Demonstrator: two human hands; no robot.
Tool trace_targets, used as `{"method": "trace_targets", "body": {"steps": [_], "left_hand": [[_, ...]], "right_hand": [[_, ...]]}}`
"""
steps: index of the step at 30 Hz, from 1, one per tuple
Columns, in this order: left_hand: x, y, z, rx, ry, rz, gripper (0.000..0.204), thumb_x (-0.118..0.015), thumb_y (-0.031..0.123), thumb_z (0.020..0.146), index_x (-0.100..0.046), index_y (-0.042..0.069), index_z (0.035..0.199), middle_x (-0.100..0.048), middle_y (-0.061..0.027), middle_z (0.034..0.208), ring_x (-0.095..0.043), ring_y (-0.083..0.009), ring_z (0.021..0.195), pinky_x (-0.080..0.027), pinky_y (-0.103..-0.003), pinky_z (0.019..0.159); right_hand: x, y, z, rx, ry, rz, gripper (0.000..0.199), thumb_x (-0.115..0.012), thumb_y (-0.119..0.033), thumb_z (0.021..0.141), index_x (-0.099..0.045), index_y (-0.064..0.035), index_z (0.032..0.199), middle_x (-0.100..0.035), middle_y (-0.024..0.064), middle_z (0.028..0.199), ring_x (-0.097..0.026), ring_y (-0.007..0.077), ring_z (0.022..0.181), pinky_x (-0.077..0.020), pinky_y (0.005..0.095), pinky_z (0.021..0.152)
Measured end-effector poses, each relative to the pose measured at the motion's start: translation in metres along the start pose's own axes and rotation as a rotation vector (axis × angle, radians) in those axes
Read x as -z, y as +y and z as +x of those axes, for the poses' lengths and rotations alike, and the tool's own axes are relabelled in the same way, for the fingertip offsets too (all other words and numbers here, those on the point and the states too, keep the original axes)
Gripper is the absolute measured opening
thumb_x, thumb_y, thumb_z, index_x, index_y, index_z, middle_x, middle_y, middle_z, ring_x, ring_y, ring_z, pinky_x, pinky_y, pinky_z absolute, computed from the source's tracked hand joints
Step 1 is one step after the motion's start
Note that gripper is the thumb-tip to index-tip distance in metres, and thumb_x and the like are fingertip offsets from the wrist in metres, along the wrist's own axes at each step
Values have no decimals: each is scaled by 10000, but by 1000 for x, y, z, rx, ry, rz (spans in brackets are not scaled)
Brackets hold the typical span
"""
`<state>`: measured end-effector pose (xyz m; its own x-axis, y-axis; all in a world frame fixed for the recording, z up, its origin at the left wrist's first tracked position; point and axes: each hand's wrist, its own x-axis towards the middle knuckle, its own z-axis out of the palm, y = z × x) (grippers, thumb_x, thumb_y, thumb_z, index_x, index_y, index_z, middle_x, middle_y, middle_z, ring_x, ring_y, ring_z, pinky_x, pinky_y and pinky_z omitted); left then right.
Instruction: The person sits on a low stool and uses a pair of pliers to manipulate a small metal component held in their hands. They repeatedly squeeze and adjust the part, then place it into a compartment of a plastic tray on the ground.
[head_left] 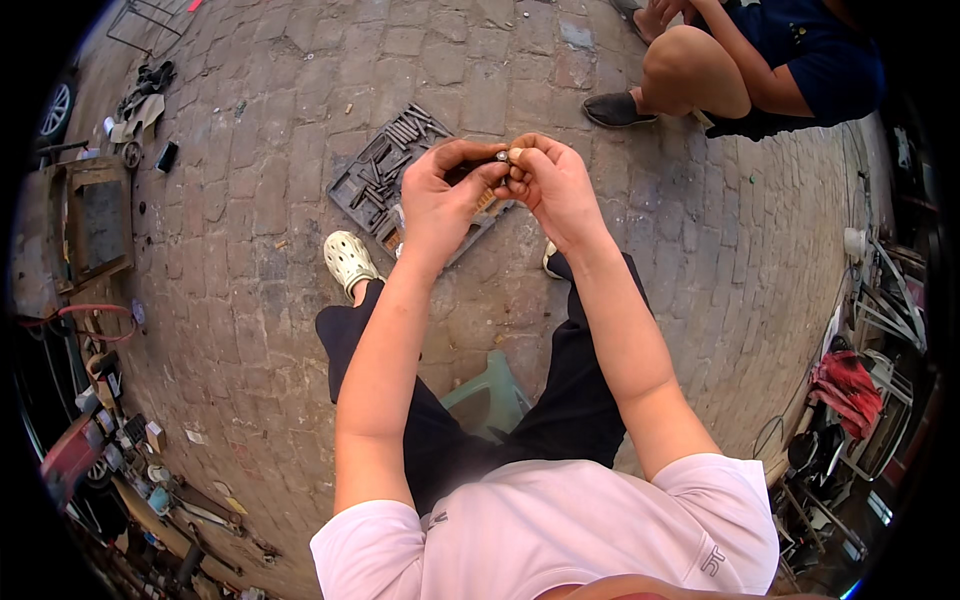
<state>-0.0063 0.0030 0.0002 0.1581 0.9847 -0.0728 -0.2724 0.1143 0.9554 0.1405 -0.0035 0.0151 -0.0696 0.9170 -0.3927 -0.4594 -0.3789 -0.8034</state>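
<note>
Both my hands are raised and meet above an open tool case on the brick floor. Between the fingertips is a small, shiny metal piece, too small to name for certain. My left hand pinches it from the left with thumb and forefinger. From the other side my right hand closes on it, thumb and fingers pressed together. Dark metal sockets and bits lie jumbled in the case, and the hands hide part of its right side.
I sit on a green plastic stool; a cream clog is on my left foot. Another person crouches at the upper right. A worn wooden cabinet and loose tools line the left; metal frames and a red cloth lie right.
</note>
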Motion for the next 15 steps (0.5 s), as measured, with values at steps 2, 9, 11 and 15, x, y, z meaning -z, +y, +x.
{"method": "trace_targets", "body": {"steps": [2,9,11,15], "left_hand": [[0,0,-1,56,14,-37,159,-683,-43,826,-682,-39,985,-692,-61,909,-652,-101,812,-524,-225,705],[0,1,-2,10,-3,23,164,-686,-35,827,-684,-36,991,-694,-64,912,-651,-103,802,-523,-227,703],[1,2,-2,75,21,-56,165,-686,-37,826,-684,-35,991,-694,-63,912,-651,-100,797,-522,-225,702],[0,2,-2,28,35,-40,166,-685,-39,825,-685,-35,991,-694,-58,910,-652,-99,788,-519,-220,692]], "right_hand": [[1,1,1,10,-14,-13,102,-513,-59,905,-564,28,888,-549,29,736,-568,91,635,-580,273,634],[-2,1,0,-14,36,35,103,-511,-53,896,-568,28,866,-544,29,721,-557,90,617,-580,271,639],[-2,1,2,7,-1,-20,106,-509,-54,896,-569,26,864,-543,28,719,-556,88,617,-581,271,638],[0,2,2,5,-16,-73,117,-472,-51,923,-564,14,891,-554,16,746,-571,84,648,-587,282,657]]}}
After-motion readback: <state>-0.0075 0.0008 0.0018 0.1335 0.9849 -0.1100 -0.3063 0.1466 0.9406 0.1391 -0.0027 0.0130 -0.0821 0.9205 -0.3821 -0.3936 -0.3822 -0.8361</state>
